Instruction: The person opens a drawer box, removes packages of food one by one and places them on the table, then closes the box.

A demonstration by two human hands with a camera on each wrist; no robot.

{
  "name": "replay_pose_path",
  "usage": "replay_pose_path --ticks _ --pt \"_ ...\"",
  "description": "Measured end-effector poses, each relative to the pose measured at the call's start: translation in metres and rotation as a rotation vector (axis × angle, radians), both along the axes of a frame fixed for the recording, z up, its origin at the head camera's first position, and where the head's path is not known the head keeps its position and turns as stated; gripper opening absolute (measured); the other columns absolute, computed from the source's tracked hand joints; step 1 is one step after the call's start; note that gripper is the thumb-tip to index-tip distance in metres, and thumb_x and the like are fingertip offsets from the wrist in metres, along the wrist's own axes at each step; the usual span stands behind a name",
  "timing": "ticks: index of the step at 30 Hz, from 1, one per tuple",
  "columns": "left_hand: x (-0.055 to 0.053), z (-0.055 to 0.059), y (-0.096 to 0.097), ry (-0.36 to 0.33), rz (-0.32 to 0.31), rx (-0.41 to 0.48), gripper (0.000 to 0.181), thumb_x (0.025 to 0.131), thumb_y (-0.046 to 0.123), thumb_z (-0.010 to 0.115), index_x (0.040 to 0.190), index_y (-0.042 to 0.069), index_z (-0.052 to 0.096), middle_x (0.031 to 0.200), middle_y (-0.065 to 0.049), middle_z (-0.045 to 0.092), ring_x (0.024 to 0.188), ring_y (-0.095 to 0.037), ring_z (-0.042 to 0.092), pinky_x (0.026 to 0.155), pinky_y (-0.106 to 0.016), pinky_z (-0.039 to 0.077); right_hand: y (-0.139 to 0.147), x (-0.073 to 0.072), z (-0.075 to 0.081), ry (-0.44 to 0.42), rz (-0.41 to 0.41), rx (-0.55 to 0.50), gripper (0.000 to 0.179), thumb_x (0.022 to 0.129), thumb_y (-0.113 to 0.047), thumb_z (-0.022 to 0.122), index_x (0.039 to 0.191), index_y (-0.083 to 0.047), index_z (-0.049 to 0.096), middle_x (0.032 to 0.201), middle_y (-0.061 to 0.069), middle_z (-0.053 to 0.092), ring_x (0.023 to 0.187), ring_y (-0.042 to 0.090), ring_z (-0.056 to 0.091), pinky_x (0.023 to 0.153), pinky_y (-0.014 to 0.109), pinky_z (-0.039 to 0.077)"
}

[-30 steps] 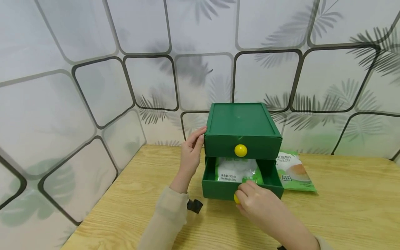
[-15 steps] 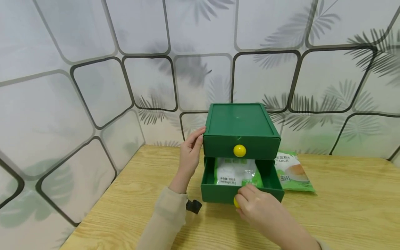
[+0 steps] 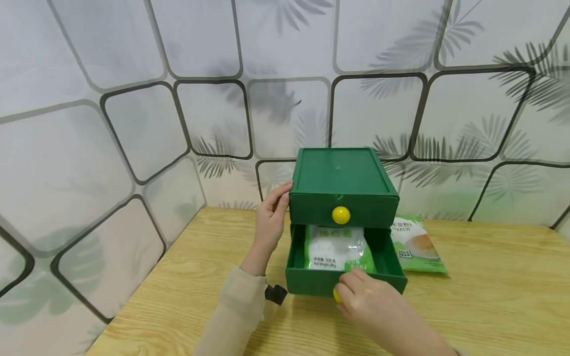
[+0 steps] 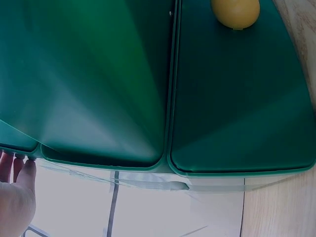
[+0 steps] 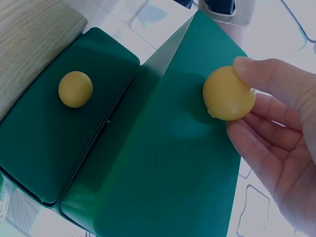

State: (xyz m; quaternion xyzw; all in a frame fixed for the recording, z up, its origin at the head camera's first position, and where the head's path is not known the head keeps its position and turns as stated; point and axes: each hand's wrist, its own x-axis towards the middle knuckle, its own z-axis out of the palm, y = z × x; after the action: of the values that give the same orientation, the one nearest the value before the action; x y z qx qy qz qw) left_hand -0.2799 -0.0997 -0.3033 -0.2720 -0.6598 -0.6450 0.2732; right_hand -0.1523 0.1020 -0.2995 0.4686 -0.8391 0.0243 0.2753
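Observation:
A green two-drawer box stands on the table. Its lower drawer is pulled partway out, and a white and green bag lies inside it. My right hand pinches the lower drawer's yellow knob between thumb and fingers. With fingers fairly straight, my left hand rests against the box's left side; in the left wrist view this hand shows at the lower left edge. The upper drawer is closed, its own yellow knob untouched.
To the right of the box lies another white and green bag, labelled starch. A small black object is beside the left sleeve. Behind the wooden table hangs a patterned backdrop.
The lower drawer has slid farther out toward me, my right hand moving with its knob. More of the bag inside shows. My left hand has stayed at the box's side.

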Motion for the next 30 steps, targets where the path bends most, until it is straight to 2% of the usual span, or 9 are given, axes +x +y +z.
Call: replay_pose_path --ticks 10,17,25,28,30 --pt "-0.0006 -0.0004 0.0000 0.000 0.003 -0.004 0.032 0.094 0.012 0.044 0.120 -0.003 0.053 0.125 -0.013 0.049 0.114 -0.016 0.045 0.091 -0.029 0.040 0.0024 0.0049 0.0002 -0.020 0.021 0.022 0.019 0.068 -0.017 0.077 0.077 -0.008 0.063 0.077 0.000 0.056 0.069 0.012 0.050 0.060 0.018 0.048" --pt "-0.0010 -0.0011 -0.0003 -0.012 -0.007 0.006 0.031 0.094 0.012 0.044 0.120 -0.003 0.053 0.124 -0.013 0.050 0.115 -0.017 0.045 0.091 -0.030 0.040 0.0030 0.0068 -0.0013 0.010 0.061 0.013 0.020 0.070 -0.019 0.076 0.075 -0.008 0.061 0.076 0.000 0.054 0.069 0.012 0.049 0.061 0.018 0.047" --pt "-0.0008 -0.0014 0.0000 -0.015 -0.013 0.013 0.031 0.094 0.012 0.044 0.120 -0.002 0.053 0.124 -0.012 0.050 0.114 -0.016 0.045 0.091 -0.030 0.040 0.0030 0.0081 -0.0021 0.030 0.090 0.012 0.017 0.077 -0.021 0.070 0.073 -0.010 0.058 0.072 -0.003 0.051 0.066 0.011 0.045 0.056 0.016 0.044" --pt "-0.0005 -0.0013 0.0001 -0.013 -0.009 0.010 0.031 0.094 0.013 0.044 0.120 -0.002 0.054 0.124 -0.011 0.050 0.114 -0.016 0.045 0.091 -0.030 0.040 0.0026 0.0088 -0.0028 0.038 0.101 -0.004 0.018 0.084 -0.021 0.061 0.071 -0.010 0.057 0.071 -0.003 0.049 0.065 0.010 0.043 0.053 0.015 0.042" --pt "-0.0007 -0.0011 0.0002 -0.011 -0.006 0.009 0.031 0.094 0.013 0.044 0.119 -0.002 0.054 0.124 -0.011 0.050 0.114 -0.015 0.045 0.091 -0.030 0.040 0.0021 0.0093 -0.0036 0.044 0.108 -0.018 0.026 0.091 -0.022 0.048 0.070 -0.010 0.057 0.070 -0.004 0.048 0.064 0.010 0.042 0.052 0.015 0.040"
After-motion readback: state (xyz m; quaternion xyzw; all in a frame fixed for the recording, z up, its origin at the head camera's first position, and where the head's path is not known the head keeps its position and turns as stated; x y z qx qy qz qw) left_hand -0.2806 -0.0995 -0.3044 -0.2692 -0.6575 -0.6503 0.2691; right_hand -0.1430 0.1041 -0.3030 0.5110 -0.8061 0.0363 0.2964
